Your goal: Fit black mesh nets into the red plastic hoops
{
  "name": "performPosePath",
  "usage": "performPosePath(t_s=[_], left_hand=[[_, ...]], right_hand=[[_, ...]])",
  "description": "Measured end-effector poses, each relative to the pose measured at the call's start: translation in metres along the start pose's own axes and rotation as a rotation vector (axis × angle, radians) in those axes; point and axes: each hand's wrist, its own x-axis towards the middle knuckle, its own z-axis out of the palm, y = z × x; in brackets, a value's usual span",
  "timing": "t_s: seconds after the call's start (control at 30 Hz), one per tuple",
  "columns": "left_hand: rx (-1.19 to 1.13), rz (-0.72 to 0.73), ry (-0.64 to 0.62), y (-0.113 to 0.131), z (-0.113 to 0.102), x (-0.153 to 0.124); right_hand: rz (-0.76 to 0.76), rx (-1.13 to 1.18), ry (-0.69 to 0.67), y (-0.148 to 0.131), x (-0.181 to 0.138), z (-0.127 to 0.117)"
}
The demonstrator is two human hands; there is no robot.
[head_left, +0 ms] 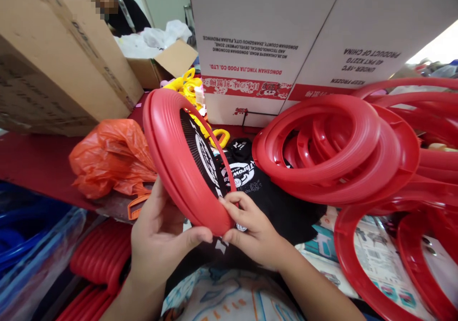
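A red flying disc (166, 144) is tilted up in front of me, its black fabric centre (203, 156) printed in white. My left hand (152, 235) supports the disc from the lower left, thumb along the bottom edge and fingers partly hidden behind it. At the lower right, my right hand (255, 235) pinches the rim between thumb and fingers. A thin red edge runs along the disc's far side; whether it is a separate ring I cannot tell. Behind and below lie black printed fabric pieces (282, 211).
Red plastic rings (368, 178) are piled on the right. Stacked red discs (100, 252) stand at lower left, beside a blue bin (32, 221). An orange plastic bag (110, 154), yellow parts (191, 89) and cardboard boxes (250, 20) are further back. Part of a person shows at upper left.
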Motion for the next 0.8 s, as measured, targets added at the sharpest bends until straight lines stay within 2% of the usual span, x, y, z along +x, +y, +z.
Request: performPosePath(t_s=[0.17,0.27,0.33,0.4,0.47,0.57,0.67,0.8], left_hand=[[0.073,-0.108,0.017,0.013,0.001,-0.007],[0.143,-0.179,0.06,0.016,0.003,-0.012],[0.264,-0.114,0.119,0.01,0.001,-0.014],[0.466,0.018,0.248,0.001,-0.006,-0.013],[0.604,0.072,0.322,-0.007,-0.014,-0.011],[0.58,0.042,0.33,-0.007,-0.022,-0.009],[0.494,-0.001,0.337,-0.001,-0.026,-0.01],[0.434,0.085,0.334,0.0,-0.039,-0.01]], right_hand=[[-0.036,-0.12,-0.002,-0.003,0.004,0.002],[-0.083,-0.228,0.014,-0.005,0.005,0.01],[-0.116,-0.301,0.028,-0.005,0.007,0.02],[-0.133,-0.36,0.03,-0.004,0.008,0.03],[-0.123,-0.403,0.009,-0.003,0.008,0.037],[-0.109,-0.442,-0.042,-0.001,0.009,0.039],[-0.116,-0.467,-0.032,0.001,0.009,0.032],[-0.154,-0.504,0.146,-0.002,0.013,0.009]])
